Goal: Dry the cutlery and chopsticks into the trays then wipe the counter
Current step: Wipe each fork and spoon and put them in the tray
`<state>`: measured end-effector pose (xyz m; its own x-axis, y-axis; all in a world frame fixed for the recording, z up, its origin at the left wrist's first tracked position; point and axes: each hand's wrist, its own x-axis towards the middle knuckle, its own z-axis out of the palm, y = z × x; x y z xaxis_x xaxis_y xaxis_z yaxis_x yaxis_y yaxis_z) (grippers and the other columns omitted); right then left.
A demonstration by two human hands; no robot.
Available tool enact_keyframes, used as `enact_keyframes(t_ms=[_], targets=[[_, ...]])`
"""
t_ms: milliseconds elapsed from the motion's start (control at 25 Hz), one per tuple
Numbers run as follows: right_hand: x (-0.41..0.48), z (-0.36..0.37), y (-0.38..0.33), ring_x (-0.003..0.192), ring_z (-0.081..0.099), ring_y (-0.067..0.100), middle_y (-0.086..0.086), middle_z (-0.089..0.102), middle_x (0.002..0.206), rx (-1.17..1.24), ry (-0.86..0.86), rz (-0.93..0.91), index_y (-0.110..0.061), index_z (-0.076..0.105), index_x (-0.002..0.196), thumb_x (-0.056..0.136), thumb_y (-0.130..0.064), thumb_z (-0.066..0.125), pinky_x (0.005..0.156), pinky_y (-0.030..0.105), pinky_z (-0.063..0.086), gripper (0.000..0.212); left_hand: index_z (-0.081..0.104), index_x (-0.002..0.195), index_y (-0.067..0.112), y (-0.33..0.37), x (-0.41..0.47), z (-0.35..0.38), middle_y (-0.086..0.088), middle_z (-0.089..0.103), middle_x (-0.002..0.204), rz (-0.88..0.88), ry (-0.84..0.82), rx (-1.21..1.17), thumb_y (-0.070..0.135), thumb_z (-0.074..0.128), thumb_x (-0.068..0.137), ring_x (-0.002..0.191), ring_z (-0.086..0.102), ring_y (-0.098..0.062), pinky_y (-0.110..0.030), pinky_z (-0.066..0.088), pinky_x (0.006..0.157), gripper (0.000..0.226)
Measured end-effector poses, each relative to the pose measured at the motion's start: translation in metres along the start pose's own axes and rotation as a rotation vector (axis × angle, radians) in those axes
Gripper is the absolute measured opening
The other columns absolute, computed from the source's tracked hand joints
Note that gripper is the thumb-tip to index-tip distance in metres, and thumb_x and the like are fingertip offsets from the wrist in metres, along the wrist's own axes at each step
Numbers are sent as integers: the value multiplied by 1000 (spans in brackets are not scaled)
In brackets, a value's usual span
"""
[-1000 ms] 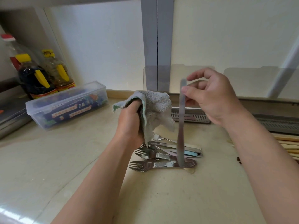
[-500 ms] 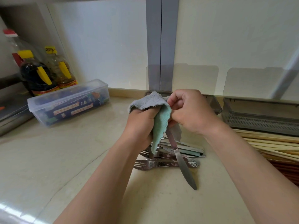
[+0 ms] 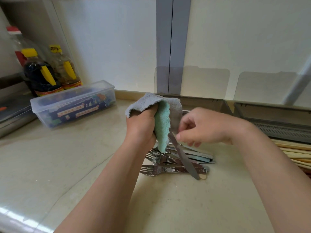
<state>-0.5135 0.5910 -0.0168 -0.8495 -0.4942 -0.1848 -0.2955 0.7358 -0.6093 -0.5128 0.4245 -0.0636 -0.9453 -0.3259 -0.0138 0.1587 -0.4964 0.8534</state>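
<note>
The knife hung point-down over the tabletop, slanting toward the person's right. Its upper end was buried in a grey and teal cloth and its bare tip was poised above the heap of forks and other cutlery lying there. The left hand had its grip clamped round the cloth, fingers curled tight into the folds, so the knife's hidden end sat inside that fist. The cloth's teal side draped down past the hand.

The right hand was just beside the knife on the person's right and blurred. Its fingers were loosely curled and its grip was apart, with the thumb tip near the blade but not wrapped round it.

Behind the hands, against the wall, stood two grey slotted trays, one directly beyond the cloth and the other further right. Pale chopsticks lay in a bundle in front of the second tray. Well off to the left sat a clear lidded box, with sauce bottles behind it.
</note>
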Motion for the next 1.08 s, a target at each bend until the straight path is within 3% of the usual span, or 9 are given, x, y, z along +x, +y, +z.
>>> enact_keyframes(t_ms=[120,320,440,640,800,960,1080], targets=[[-3,3,-2,73,72,15,-1,72,72,-67,-135,-3,-10,72,84,91,-18,72,72,36,63,11,69,92,9,0,0,1,-8,71,77,1,57,-42,6,63,95,64,68,-21,-32,55,55,7],[3,12,-3,65,68,8,3,74,80,-113,-164,41,-7,71,90,89,-20,75,62,24,58,13,66,100,4,-1,2,-1,-14,63,78,-19,42,-22,12,63,96,63,60,-25,-31,49,51,10],[5,15,-4,59,64,4,1,72,72,-105,-138,20,-8,72,83,89,-14,75,58,20,52,9,66,88,7,1,-2,3,-7,67,66,22,43,10,12,60,99,57,63,-22,-30,52,49,13],[6,14,-5,50,56,2,-1,67,61,-76,-56,-18,-12,70,69,86,-10,74,51,17,43,18,67,88,15,3,-2,3,6,72,66,82,73,59,16,61,99,62,70,-11,-30,58,59,12],[8,17,-4,54,56,8,3,67,61,-50,9,-39,-14,67,62,86,-9,74,59,30,47,25,67,85,11,5,-2,3,2,71,64,67,103,65,16,62,98,62,69,-17,-35,58,63,15],[14,30,-5,63,59,20,18,70,74,5,66,-59,-3,68,69,82,-5,71,71,51,56,14,67,76,10,5,-3,4,-3,69,66,60,99,89,15,63,98,70,68,-25,-41,56,71,23],[14,28,-9,67,63,25,20,71,76,109,139,-80,1,68,72,82,4,63,73,53,57,11,70,82,15,2,-11,8,0,75,72,40,17,141,12,60,99,75,74,-20,-36,61,72,20]])
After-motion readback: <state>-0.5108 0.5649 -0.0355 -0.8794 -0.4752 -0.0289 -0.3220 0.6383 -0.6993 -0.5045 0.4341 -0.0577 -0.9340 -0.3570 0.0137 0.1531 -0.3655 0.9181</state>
